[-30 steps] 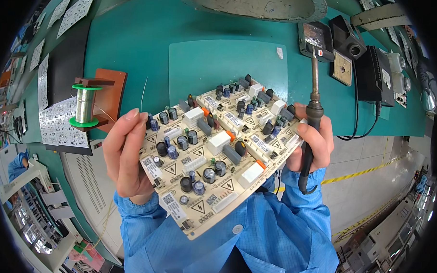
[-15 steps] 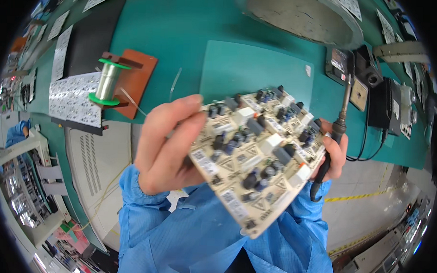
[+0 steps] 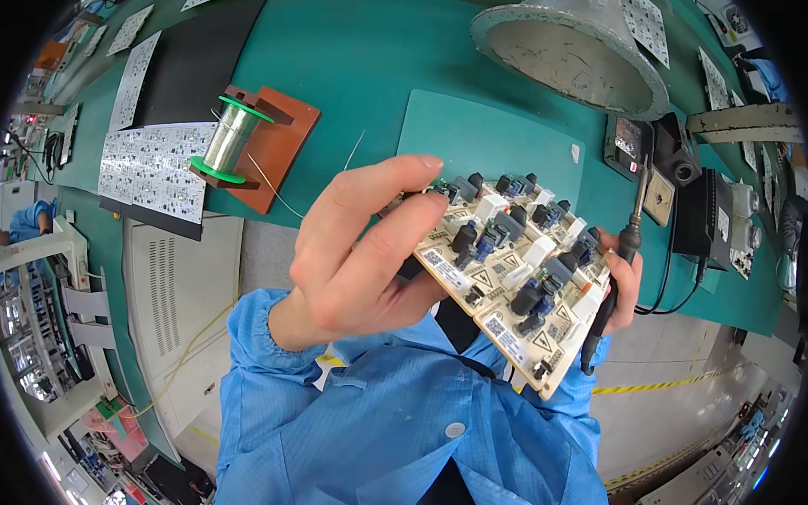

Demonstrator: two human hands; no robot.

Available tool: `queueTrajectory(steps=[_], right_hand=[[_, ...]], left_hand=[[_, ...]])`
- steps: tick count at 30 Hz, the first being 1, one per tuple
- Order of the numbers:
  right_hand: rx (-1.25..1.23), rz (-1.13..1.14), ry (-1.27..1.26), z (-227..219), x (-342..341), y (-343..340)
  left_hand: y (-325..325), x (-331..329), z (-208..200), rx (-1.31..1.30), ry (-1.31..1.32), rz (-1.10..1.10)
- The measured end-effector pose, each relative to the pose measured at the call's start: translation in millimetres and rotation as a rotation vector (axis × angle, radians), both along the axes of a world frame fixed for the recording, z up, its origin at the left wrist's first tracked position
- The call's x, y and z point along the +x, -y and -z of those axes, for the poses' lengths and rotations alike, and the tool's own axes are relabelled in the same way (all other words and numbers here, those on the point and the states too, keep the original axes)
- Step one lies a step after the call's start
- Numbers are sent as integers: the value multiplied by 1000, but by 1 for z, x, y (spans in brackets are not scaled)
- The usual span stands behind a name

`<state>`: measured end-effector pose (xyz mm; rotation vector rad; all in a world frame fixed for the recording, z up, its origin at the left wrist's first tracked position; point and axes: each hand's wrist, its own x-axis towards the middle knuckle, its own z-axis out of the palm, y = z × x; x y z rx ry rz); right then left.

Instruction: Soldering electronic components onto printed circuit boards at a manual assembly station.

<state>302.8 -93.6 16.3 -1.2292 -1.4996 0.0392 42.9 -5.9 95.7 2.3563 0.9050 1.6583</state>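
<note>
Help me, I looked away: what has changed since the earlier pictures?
The circuit board swung its near corner rightward, and the left hand moved right with it. The view shifted too. Unchanged: both hands hold it, the right hand also the soldering iron.

Left fingers [image 3: 384,177] extended, right fingers [image 3: 628,280] curled

a green workbench [image 3: 357,64] carries a paler green mat [image 3: 488,131] near its centre, a small white label [image 3: 575,153] on the mat's right side. at left, a reddish-brown stand [image 3: 288,128] bears a green-flanged spool of silvery wire [image 3: 233,140], near a black sheet [image 3: 197,58] topped with white patterned sheets [image 3: 153,168]. at right sit, close together, a shallow black box [image 3: 626,169], a black holder [image 3: 681,153], a square yellowish pad [image 3: 660,196] in its tray and a larger black unit [image 3: 701,214] trailing a cable.
</note>
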Motion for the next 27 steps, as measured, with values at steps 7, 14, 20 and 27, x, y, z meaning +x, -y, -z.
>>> queueTrajectory(steps=[7, 14, 20, 27], right_hand=[[49, -10, 1, -5, -4, -8], [32, -8, 11, -20, -10, -10], [-49, -21, 85, -25, -10, -5], [-9, -44, 75, -33, -12, -11]], left_hand=[[-6, -4, 1, 2, -11, -5], [-8, -8, 0, -40, -24, 15], [-11, -15, 3, -82, -11, 45], [-12, -22, 9, -87, -34, 0]])
